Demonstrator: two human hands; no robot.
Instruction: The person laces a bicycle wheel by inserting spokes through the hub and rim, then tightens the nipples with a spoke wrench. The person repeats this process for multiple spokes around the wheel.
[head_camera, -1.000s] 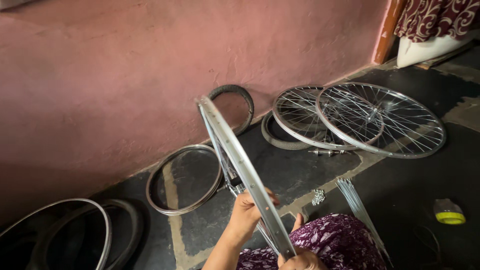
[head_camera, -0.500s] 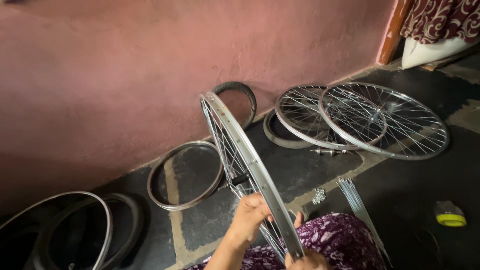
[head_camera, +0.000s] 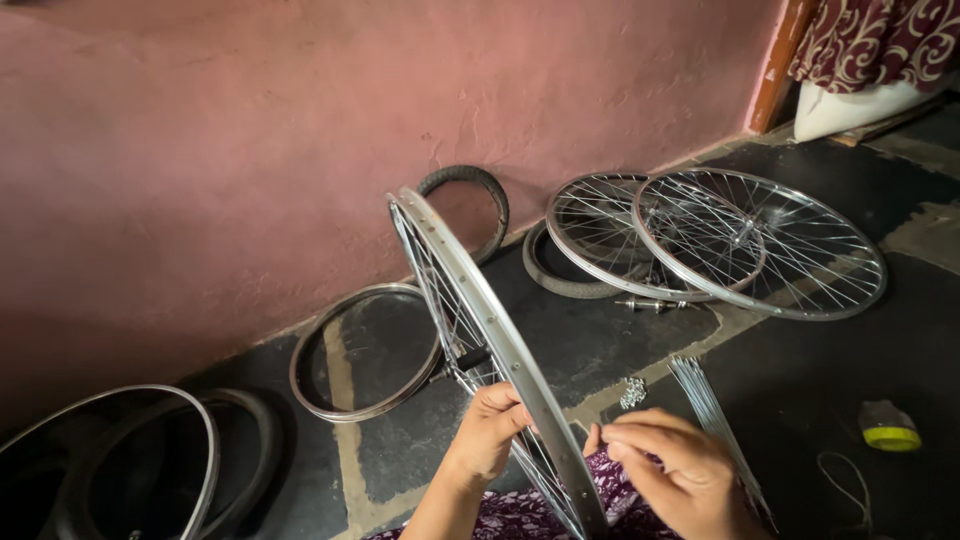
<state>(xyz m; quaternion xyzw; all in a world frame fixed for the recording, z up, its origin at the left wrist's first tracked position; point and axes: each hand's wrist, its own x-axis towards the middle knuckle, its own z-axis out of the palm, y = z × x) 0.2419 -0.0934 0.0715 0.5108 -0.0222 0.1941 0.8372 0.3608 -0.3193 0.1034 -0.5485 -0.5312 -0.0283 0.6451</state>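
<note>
The floor (head_camera: 600, 345) is dark stone slabs with pale, worn joints, meeting a pink wall along its far edge. Against that edge, a small black tyre (head_camera: 480, 195) leans on the wall. Next to it two spoked wheels (head_camera: 760, 245) lie flat, overlapping each other, the nearer-to-wall one resting partly on a black tyre (head_camera: 560, 275). A loose axle (head_camera: 645, 303) lies just beside them. Further along the wall edge a bare metal rim (head_camera: 365, 350) lies flat, and at the floor's left corner another rim (head_camera: 195, 445) sits over a dark tyre. Nearer, a small heap of spoke nipples (head_camera: 632, 392) lies beside a bundle of spokes (head_camera: 705, 400). A yellow-green roll (head_camera: 890, 437) lies well apart, with a thin cord loop (head_camera: 845, 480) near it.
</note>
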